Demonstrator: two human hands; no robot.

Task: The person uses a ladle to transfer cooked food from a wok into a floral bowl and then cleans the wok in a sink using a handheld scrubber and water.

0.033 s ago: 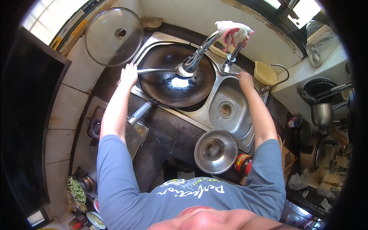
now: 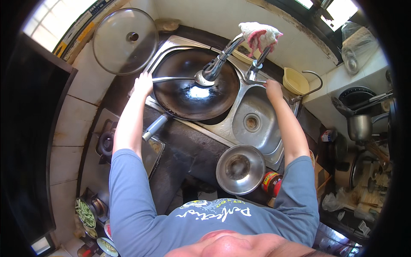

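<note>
My left hand (image 2: 143, 85) grips the long metal handle of a ladle (image 2: 175, 79), whose head lies under the chrome pull-out spout (image 2: 222, 58) over a dark wok (image 2: 180, 100). The wok rests in the left sink basin, its grey handle (image 2: 155, 127) pointing toward me. My right hand (image 2: 272, 89) is closed on the tap's lever (image 2: 257, 80) behind the right basin (image 2: 257, 132). A white and pink cloth (image 2: 265, 36) is draped over the top of the tap. Whether water is running I cannot tell.
A glass lid (image 2: 115, 38) leans at back left. A gas hob (image 2: 102, 171) and plates of cut greens (image 2: 85, 214) are at left. A steel bowl (image 2: 239, 169), red-lidded jar (image 2: 272, 184) and yellow basin (image 2: 295, 79) surround the sink. Hanging pots (image 2: 359, 128) crowd the right.
</note>
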